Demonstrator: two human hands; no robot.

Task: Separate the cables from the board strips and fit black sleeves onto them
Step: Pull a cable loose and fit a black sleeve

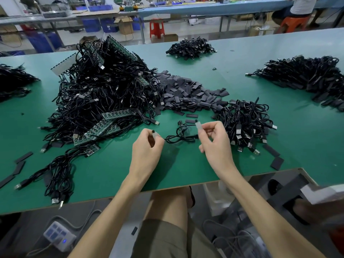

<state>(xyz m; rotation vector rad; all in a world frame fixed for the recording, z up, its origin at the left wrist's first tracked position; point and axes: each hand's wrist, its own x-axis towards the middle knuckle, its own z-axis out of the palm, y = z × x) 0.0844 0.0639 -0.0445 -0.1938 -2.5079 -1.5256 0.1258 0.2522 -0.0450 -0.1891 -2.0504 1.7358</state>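
My left hand (148,146) pinches a small pale board piece on the end of a black cable (178,135). My right hand (214,140) pinches a second pale piece, held upright just above the same tangle of cable. The cable loops on the green table (167,170) between the two hands. A big heap of cables joined to green board strips (104,125) lies to the left. Loose black sleeves (186,94) are piled behind the hands.
A bundle of cables (245,121) lies right of my right hand. More cable heaps sit at far right (307,77), at the back (189,48) and at the far left (13,81). Stray sleeves (277,162) lie near the table's front edge. A power strip (59,236) is on the floor.
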